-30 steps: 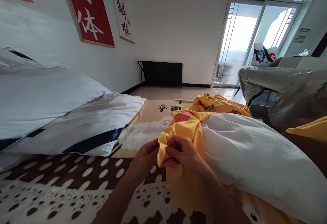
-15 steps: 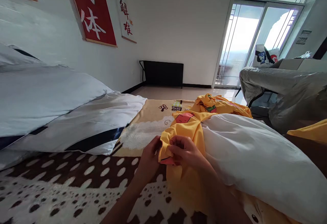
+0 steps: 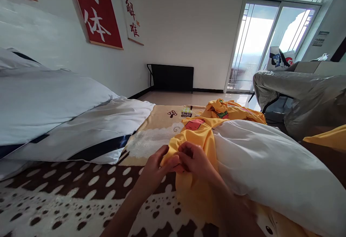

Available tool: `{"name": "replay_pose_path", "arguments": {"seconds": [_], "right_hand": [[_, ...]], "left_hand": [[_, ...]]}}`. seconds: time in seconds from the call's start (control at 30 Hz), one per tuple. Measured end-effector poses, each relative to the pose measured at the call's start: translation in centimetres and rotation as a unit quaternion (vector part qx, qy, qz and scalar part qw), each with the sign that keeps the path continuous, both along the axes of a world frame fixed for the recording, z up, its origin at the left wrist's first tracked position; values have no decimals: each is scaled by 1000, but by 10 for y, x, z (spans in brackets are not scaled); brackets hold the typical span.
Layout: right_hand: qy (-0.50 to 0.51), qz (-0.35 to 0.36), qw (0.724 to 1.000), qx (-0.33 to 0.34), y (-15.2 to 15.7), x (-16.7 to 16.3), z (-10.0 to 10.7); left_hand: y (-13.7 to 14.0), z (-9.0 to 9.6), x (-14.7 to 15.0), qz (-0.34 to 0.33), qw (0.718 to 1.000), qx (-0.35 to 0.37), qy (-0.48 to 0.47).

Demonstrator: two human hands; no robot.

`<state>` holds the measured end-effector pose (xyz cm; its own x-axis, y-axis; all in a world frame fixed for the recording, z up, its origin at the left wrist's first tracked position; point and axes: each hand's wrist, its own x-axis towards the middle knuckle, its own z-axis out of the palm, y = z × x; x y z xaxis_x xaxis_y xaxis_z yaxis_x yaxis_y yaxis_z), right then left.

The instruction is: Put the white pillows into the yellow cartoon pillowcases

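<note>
A yellow pillowcase (image 3: 207, 139) with pink and red printed figures is gathered at the near left end of a white pillow (image 3: 259, 150). My left hand (image 3: 155, 168) pinches the edge of the yellow cloth, its thumb stretched toward the other hand. Close beside it, my right hand (image 3: 196, 161) has its fingers curled on the same cloth, with a pink print between the two hands. Part of the fabric hangs below my right hand onto the blanket. Another yellow printed cloth (image 3: 235, 111) lies bunched behind the pillow. Whatever is under my fingers is hidden.
White pillows with dark bands (image 3: 67, 111) are stacked at the left. A patterned brown and beige blanket (image 3: 108, 179) spreads underneath. At the right stands a plastic-wrapped sofa (image 3: 305, 96). A black panel (image 3: 173, 77) leans by the far wall, near a glass door (image 3: 254, 46).
My left hand has shifted slightly left and turned, its thumb now reaching across the cloth toward my right hand. The cloth edge between them has folded over. My right hand stays nearly in place.
</note>
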<state>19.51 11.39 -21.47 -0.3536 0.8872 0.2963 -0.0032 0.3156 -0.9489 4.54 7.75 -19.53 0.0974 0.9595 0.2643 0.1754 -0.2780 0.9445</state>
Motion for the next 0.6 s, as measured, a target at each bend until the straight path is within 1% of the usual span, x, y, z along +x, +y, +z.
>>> {"name": "replay_pose_path", "arguments": {"seconds": [0.03, 0.1, 0.17, 0.23, 0.37, 0.47, 0.57, 0.6], "right_hand": [[-21, -10, 999, 25, -1, -1, -1], [-69, -34, 994, 81, -4, -2, -2], [-108, -44, 986, 122, -5, -1, -1], [-134, -36, 980, 145, -6, 1, 1], [-170, -19, 973, 157, -8, 3, 3], [-163, -21, 974, 155, -8, 4, 4], [-137, -53, 976, 158, -6, 9, 6], [-129, -72, 976, 161, -5, 12, 9]], "left_hand": [[0, -1, 2, 42, 999, 12, 5], [2, -5, 5, 84, 996, 9, -7], [4, -8, 6, 92, 995, -32, -30], [6, -8, 5, 92, 992, -73, -53], [8, -5, 1, 48, 989, -110, -87], [9, -3, -6, 8, 984, -133, -114], [14, -8, -15, -34, 973, -161, -165], [16, -11, -18, -38, 966, -171, -189]]}}
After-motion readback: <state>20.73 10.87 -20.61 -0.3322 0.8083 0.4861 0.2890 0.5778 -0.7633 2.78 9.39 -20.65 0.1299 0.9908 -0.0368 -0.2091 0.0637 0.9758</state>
